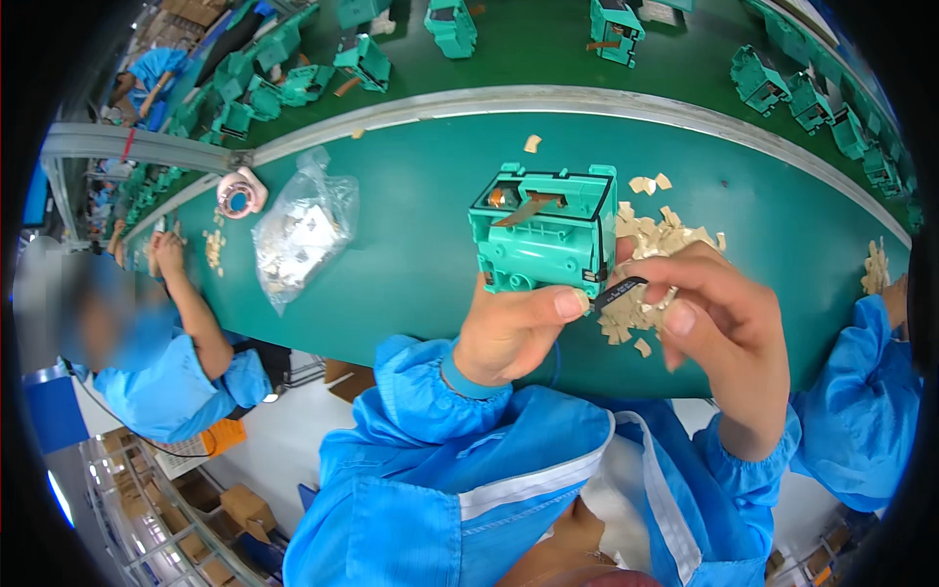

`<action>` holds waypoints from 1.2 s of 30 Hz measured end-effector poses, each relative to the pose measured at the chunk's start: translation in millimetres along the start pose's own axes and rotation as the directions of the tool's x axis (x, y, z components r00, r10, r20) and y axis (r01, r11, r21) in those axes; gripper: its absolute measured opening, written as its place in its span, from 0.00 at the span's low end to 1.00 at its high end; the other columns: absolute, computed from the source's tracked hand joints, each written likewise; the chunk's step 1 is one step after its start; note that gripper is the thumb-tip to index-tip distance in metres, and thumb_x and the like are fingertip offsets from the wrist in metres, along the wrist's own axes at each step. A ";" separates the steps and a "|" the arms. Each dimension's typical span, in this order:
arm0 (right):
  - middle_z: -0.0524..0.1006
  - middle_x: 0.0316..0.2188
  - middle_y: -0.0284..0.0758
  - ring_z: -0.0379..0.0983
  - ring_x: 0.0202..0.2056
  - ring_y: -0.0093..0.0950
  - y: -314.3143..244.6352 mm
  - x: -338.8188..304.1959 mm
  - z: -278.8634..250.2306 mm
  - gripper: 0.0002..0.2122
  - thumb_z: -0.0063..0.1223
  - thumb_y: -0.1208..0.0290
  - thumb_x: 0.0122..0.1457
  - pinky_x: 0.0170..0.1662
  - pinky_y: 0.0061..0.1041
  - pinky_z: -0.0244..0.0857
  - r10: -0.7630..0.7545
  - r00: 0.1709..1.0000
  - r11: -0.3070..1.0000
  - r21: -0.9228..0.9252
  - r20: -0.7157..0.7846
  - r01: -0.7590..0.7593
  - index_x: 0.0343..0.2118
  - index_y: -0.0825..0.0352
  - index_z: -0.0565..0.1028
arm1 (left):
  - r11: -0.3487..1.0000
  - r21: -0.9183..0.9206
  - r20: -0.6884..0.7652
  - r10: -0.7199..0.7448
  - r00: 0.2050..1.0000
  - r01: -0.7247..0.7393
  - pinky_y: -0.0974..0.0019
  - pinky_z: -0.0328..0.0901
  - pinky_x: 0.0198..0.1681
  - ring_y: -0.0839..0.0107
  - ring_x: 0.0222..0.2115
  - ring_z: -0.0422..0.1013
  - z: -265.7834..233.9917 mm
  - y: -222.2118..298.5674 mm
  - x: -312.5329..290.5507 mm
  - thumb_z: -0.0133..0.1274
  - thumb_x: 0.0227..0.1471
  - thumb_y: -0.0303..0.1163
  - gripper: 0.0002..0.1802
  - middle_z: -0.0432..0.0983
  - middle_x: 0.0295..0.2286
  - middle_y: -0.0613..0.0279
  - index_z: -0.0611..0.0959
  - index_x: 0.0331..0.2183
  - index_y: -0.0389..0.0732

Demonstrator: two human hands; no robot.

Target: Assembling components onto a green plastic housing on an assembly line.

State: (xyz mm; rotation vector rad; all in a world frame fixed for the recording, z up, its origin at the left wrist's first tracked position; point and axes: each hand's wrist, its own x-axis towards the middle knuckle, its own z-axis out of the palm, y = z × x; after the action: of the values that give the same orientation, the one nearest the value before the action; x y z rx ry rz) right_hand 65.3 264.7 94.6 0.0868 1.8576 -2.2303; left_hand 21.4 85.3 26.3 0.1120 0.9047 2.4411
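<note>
A green plastic housing [548,245] with a black seal along its upper edge is tilted up above the table. My left hand [514,328] grips it from below, thumb on its lower right corner. A brown flat ribbon [531,208] lies across the housing's upper opening. From the lower right corner a short black strip [621,292] sticks out toward my right hand [719,313]. That hand is closed in a loose pinch beside the strip, around a small pale piece [668,297] partly hidden by the fingers. Beneath it lies a pile of beige pieces [657,240].
A clear plastic bag [303,240] with white pieces and a tape roll [238,198] sit left on the green table [411,186]. Beyond a metal rail [469,106], more green housings [450,27] stand on a belt. Co-workers in blue sleeves [181,391] sit on both sides.
</note>
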 end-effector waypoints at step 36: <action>0.71 0.24 0.33 0.62 0.28 0.25 37.2 31.6 26.6 0.06 0.61 0.81 0.45 0.32 0.22 0.55 -0.750 0.648 0.607 -0.523 -0.129 0.598 0.26 0.69 0.75 | 0.998 -0.056 -0.034 -0.006 0.999 0.004 0.59 0.61 0.55 0.64 0.50 0.65 -17.9 -8.8 -14.2 0.61 0.45 0.48 0.35 0.68 0.47 0.56 0.70 0.50 0.39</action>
State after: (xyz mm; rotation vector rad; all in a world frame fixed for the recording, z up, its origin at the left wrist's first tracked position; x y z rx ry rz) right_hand 45.6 228.0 57.7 -0.4424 2.9626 -2.2208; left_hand 33.0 73.3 8.4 0.0478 0.8493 2.4682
